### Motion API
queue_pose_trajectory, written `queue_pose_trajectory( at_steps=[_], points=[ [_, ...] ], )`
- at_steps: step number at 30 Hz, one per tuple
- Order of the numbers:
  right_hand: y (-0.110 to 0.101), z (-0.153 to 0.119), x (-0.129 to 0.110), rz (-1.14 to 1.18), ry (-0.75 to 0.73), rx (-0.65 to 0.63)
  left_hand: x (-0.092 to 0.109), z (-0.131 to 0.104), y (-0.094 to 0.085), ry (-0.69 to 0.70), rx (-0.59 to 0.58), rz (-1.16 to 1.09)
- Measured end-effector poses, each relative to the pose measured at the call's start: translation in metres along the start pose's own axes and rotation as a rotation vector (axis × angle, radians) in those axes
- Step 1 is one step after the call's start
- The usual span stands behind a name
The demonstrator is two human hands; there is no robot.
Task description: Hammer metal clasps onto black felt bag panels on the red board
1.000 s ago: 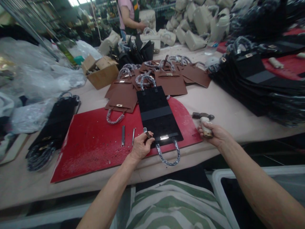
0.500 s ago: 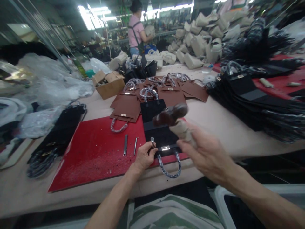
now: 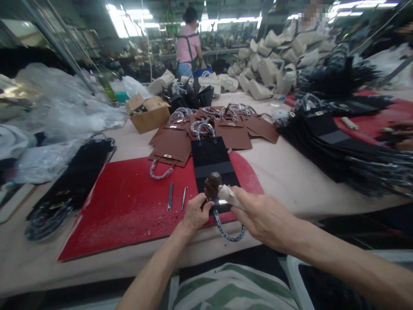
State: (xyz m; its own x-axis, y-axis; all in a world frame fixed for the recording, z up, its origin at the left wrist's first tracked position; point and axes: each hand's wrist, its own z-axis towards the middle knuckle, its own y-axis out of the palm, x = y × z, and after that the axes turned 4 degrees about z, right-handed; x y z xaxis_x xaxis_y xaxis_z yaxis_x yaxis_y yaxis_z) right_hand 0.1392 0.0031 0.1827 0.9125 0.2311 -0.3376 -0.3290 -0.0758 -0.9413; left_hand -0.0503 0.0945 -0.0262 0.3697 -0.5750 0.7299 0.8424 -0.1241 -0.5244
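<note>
My right hand grips a hammer by its pale, wrapped handle. The dark hammer head is down right over the fingers of my left hand. Those fingers pinch a short metal punch, now hidden behind the head. Both hands are at the near end of a black bag piece, which lies flat beside a shiny metal clasp. Its plastic-wrapped handle hangs toward me over the mat's edge. Two slim metal tools, a wider bar and a thin rod, rest left of my left hand.
Under the work is a red mat. Brown bag pieces lie beyond it, near a cardboard box. Black bag pieces are stacked left and right. A co-worker stands in the background.
The hammer has come down and left from a raised position onto the spot at my left fingers, covering the punch. My left hand has stayed in place. The co-worker behind has turned away.
</note>
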Motion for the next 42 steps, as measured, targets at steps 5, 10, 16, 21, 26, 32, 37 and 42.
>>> queue_pose_trajectory(
  at_steps=[5,10,16,21,26,32,37,42],
  points=[
    [-0.004,-0.001,0.029,0.061,0.137,0.017,-0.002,-0.002,0.002,-0.01,0.01,-0.015],
    [0.035,-0.014,0.101,0.685,0.533,0.098,-0.005,-0.004,0.003,-0.039,0.0,-0.057],
    [0.093,-0.043,0.177,0.602,0.728,0.324,-0.006,-0.003,-0.002,-0.047,-0.044,-0.079],
    [0.096,-0.042,0.165,0.385,0.574,0.453,-0.005,-0.001,-0.006,-0.091,-0.066,-0.104],
    [0.13,-0.014,0.118,0.17,0.265,0.367,-0.003,-0.005,-0.007,-0.048,-0.013,-0.021],
    [0.167,-0.001,0.098,0.051,0.275,0.387,0.001,-0.016,-0.005,0.041,0.026,0.011],
    [0.176,-0.004,0.096,0.13,0.26,0.437,0.0,-0.021,-0.012,-0.091,0.056,0.029],
    [0.186,-0.004,0.097,0.232,0.165,0.49,0.0,-0.032,-0.025,-0.073,0.042,0.031]
  ],
)
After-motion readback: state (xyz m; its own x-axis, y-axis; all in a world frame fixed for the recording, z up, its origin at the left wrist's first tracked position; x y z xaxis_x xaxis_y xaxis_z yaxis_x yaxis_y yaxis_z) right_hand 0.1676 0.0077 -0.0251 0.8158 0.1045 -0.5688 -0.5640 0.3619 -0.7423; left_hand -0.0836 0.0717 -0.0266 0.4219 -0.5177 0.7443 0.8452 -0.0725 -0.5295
